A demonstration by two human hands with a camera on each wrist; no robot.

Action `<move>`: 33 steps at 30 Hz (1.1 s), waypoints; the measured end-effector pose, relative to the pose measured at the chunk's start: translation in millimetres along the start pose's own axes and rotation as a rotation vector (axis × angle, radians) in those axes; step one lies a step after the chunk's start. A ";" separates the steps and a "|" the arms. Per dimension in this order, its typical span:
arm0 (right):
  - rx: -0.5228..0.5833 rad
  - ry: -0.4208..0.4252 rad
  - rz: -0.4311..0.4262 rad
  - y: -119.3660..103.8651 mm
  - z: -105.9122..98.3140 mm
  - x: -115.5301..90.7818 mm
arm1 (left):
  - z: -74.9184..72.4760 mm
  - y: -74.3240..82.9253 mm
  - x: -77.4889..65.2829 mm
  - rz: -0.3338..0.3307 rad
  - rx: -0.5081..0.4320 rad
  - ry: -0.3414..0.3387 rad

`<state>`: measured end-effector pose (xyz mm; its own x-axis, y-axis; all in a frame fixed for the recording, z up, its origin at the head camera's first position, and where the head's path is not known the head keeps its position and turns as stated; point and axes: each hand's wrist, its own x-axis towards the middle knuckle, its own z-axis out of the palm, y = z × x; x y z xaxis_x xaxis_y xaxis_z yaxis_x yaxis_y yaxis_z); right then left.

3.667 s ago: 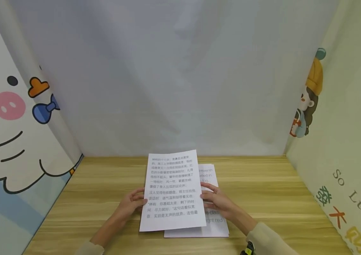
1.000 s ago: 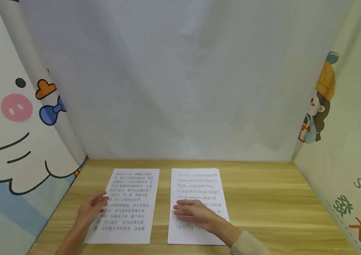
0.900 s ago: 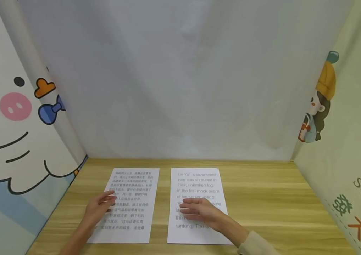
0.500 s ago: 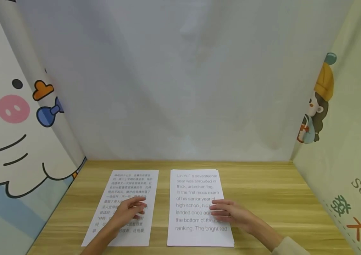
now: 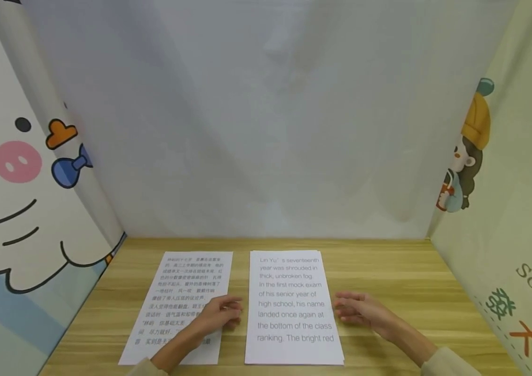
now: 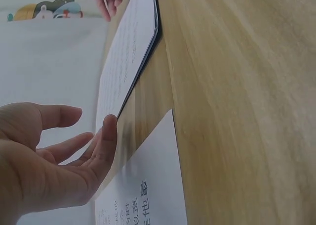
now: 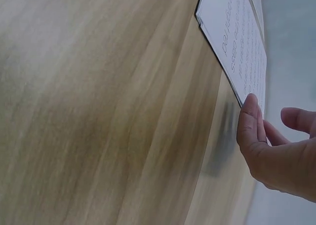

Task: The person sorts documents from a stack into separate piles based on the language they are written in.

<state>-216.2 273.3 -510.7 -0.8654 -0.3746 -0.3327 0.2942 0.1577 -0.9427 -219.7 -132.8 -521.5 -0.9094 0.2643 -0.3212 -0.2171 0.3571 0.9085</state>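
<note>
A thin stack of white paper sheets (image 5: 289, 308) printed in large English text lies flat on the table, slightly right of centre in the head view. To its left lies a single sheet of paper (image 5: 186, 292) with Chinese text. My left hand (image 5: 216, 318) is over the right part of the Chinese sheet, fingers loosely bent toward the stack's left edge and holding nothing. On the other side, my right hand (image 5: 365, 313) has its fingertips close to the stack's right edge, also with nothing in it. The left wrist view shows the left thumb (image 6: 61, 115) apart from the fingers.
The wooden table (image 5: 402, 277) runs back to a plain pale curtain (image 5: 266, 130). A panel with a white cartoon figure (image 5: 16, 162) stands at the left, and a pale green panel (image 5: 524, 183) with printed lettering at the right.
The Chinese sheet, earlier held by both hands above the stack, now lies to its left. Both hands have since moved rightward, to either side of the English stack.
</note>
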 end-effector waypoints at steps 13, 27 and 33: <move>-0.007 -0.033 0.000 -1.5 8.3 2.5 | 13.5 8.8 8.3 -0.024 0.042 0.011; -0.003 0.012 0.015 0.3 8.2 0.4 | 22.7 7.1 12.7 -0.048 0.068 0.019; -0.019 -0.001 0.010 0.3 6.8 -1.2 | 22.7 7.2 11.1 -0.048 0.060 0.003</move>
<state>-212.3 267.6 -510.8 -0.8618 -0.3740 -0.3426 0.2956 0.1785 -0.9385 -223.3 -106.9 -524.5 -0.8995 0.2435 -0.3628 -0.2387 0.4218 0.8747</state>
